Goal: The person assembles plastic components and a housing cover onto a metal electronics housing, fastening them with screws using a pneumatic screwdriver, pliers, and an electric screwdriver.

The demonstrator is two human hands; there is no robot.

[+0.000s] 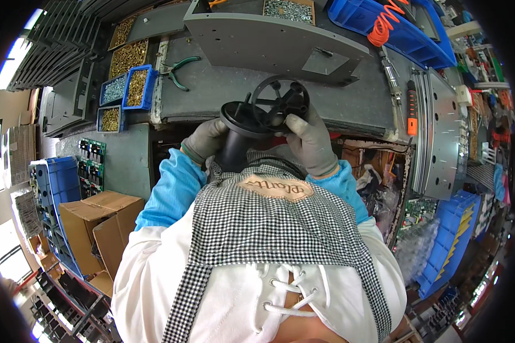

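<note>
My left hand (206, 140), in a grey work glove, is closed around the side of a black cylinder (233, 150) with a wide flanged top. A thin black rod sticks up at the flange's far side. In my right hand (313, 144), gloved the same way, is a black spoked ring part (289, 103) with round hubs, pinched at its near right edge. This ring stands tilted beside the cylinder's top, overlapping its right rim in view; whether they touch I cannot tell. Both parts are held in front of my checked apron, at the bench's near edge.
A long grey metal panel (269, 46) lies across the bench (349, 106). Green-handled pliers (180, 73) and blue bins of brass and silver fasteners (137, 87) are to the left. At right are an orange-handled screwdriver (412, 108) and an air tool (390, 74) on a coiled hose.
</note>
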